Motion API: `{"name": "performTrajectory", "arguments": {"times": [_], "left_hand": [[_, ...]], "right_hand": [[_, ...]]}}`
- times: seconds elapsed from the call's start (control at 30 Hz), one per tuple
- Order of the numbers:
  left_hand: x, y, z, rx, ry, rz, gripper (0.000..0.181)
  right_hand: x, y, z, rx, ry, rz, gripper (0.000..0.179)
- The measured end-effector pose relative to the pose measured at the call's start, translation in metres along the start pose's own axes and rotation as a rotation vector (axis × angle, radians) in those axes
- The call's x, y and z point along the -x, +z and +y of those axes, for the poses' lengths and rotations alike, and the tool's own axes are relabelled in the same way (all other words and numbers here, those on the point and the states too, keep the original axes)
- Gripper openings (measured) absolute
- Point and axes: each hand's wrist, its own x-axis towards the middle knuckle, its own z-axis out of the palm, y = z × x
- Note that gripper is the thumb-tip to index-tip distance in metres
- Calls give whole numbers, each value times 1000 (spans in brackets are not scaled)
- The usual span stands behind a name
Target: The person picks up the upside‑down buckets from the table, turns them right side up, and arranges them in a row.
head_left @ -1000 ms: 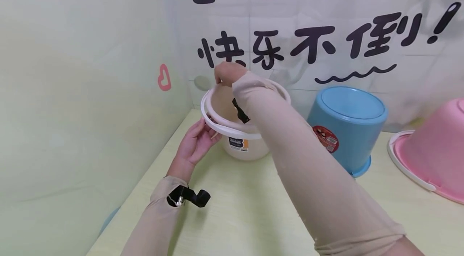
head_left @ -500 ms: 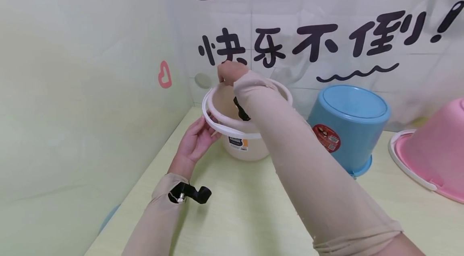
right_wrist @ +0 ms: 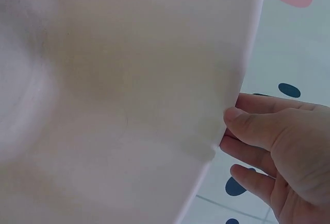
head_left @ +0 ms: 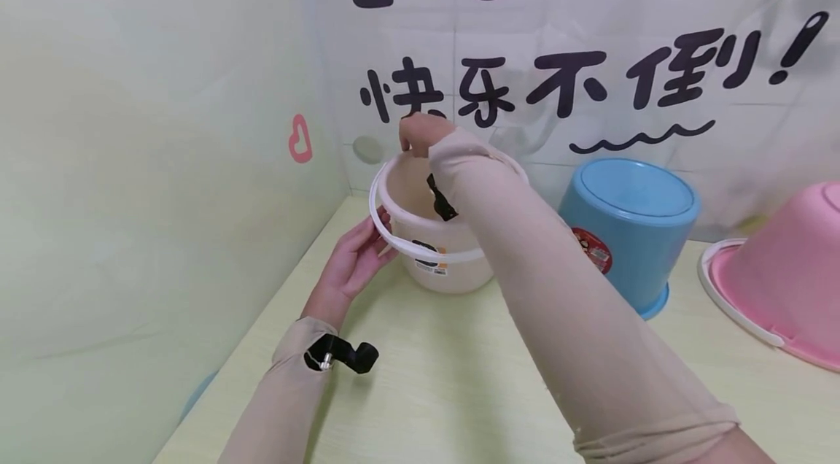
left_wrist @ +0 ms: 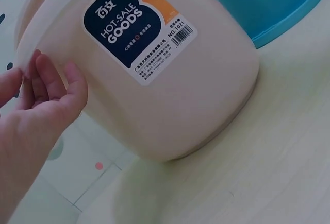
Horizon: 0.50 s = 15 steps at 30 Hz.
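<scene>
A cream bucket (head_left: 456, 280) stands upright on the table, its label (left_wrist: 136, 31) facing the near side. Its white handle (head_left: 453, 257) hangs down over the front, below the rim. My left hand (head_left: 354, 263) is at the bucket's left side; in the left wrist view its thumb and fingers pinch the handle (left_wrist: 32, 39) near the rim. At the back left of the rim, my right hand (head_left: 425, 134) grips the bucket. In the right wrist view the thumb lies on the inside of the bucket wall (right_wrist: 129, 90), with fingers outside. My right forearm covers the bucket's right part.
To the right, a blue bucket (head_left: 633, 230) stands upside down on the table (head_left: 407, 376). Farther right is an upturned pink bucket (head_left: 794, 274) with a white handle. A wall hanging with black writing rises behind, and a pale wall (head_left: 164, 194) borders the left.
The white handle has dropped from close under the rim to lower on the bucket's front, now crossing the label. Both hands keep nearly the same places.
</scene>
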Motion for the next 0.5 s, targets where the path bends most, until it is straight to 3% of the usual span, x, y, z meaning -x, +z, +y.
{"name": "performTrajectory", "arguments": {"times": [0.37, 0.5], "left_hand": [[3, 0, -2, -118, -104, 190, 32], [5, -2, 3, -197, -149, 227, 30]], "right_hand": [[19, -19, -3, 4, -54, -25, 38], [28, -29, -6, -17, -52, -36, 40]]}}
